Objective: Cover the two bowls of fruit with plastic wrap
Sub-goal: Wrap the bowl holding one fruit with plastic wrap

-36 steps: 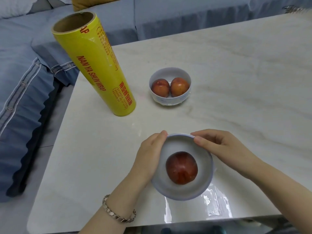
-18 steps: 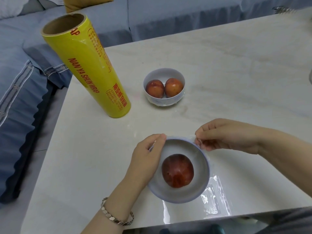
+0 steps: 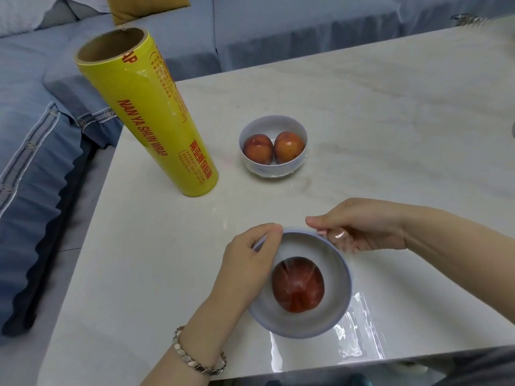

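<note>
At the near edge of a pale stone worktop (image 3: pixel 390 121), a person's left grip (image 3: pixel 248 263) and right grip (image 3: pixel 362 229) pinch the far margin of a sheet of plastic wrap (image 3: pixel 359 330) drawn over the near bowl (image 3: pixel 333 263), which holds a single red fruit (image 3: pixel 297 285). Both grips are clenched on the film, thumb against curled fingers, one at each side of the rim's far arc. Neither is seen holding the bowl itself. Fine creases fan across the fruit where the film touches it, and loose film lies glinting on the worktop at the bowl's near right side. The far bowl (image 3: pixel 274 169), with two fruits (image 3: pixel 257 149) side by side, stands uncovered and well apart toward the middle of the worktop. A yellow roll (image 3: pixel 158 135) stands on end to its left, and a blue sofa (image 3: pixel 292 32) runs behind.

By the look of it, the film is almost weightless, limp and clingy, apt to fold onto itself and to tear if jerked. It is best taken at its free edge with two pinches spread apart, so that it pulls taut, then pressed down under the rim. The bowl appears to be glazed ceramic: stiff, smooth and breakable, and light enough to slide on polished stone when the film is tugged, so any steadying hold belongs on its outer wall below the rim. The roll seems tall and bulky and could topple; it should be grasped around its middle.
</note>
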Demonstrator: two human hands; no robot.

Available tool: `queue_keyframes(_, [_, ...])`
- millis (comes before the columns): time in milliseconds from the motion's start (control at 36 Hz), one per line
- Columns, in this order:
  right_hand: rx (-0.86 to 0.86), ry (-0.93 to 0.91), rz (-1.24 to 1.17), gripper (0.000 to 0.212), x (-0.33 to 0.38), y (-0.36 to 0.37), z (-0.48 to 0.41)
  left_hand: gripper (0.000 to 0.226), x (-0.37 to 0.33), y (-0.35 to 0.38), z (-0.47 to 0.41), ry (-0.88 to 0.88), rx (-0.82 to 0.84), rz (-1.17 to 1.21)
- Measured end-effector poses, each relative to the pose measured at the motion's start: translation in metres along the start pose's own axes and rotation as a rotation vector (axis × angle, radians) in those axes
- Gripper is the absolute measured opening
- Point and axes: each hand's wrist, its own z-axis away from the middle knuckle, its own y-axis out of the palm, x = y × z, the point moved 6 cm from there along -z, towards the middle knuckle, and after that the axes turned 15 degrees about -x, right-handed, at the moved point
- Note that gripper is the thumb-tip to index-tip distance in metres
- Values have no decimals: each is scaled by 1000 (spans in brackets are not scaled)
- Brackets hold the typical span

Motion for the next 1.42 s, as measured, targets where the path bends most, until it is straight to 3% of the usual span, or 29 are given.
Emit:
queue_keyframes(139, [-160, -146, -172, 23, 7, 2, -5, 27, 1, 0, -1, -8, -13, 0])
queue_keyframes(361, [-521, -400, -156, 30, 6, 7, -9, 23, -1, -3, 1, 39, -24, 7])
queue_keyframes(528, [-449, -370, -59, 26, 6, 7, -13, 26, -2, -3, 2, 71, -28, 5])
queue_keyframes(611, [-424, -335, -86, 26, -3, 5, -15, 43, -2, -2, 3, 97, -18, 12])
queue_keyframes(778, [-418, -304, -138, 23, -23, 1, -16, 51, -6, 4, 2, 128, 35, -30])
queue_keyframes(833, [-532, -414, -78, 11, -20, -8, -12, 51, -4, 3, 1, 102, 29, -37])
queue_keyframes(889, [-616, -624, -70, 17, -6, -14, 1, 47, -3, 2, 0, 58, 13, -25])
queue_keyframes(944, [-590, -836, -32, 17, 10, -11, 19, 44, -4, 3, -1, 39, 21, -7])
queue_keyframes(1000, [-497, -931, 100, 20, 16, 2, 28, 33, -5, 4, 0, 43, 28, -28])
queue_keyframes(1028, [-442, -930, 166, 27, 14, 9, 28, 26, -5, 3, 0, 46, 26, -36])
queue_keyframes(1139, [-373, -850, 186, 37, 5, 23, 23, 48, -4, -1, -1, 63, -4, -46])
queue_keyframes(1222, [-356, -788, 175, 45, 7, 25, 18, 42, -4, -4, -1, 46, -27, -61])
queue_keyframes(1306, [-330, -662, 238, 70, 0, 21, 7, 32, 3, -8, 0, 6, -65, -58])
queue_keyframes(1417, [-252, -517, -4, 73, -24, 10, 6, 44, 13, -17, 3, -114, -163, -23])
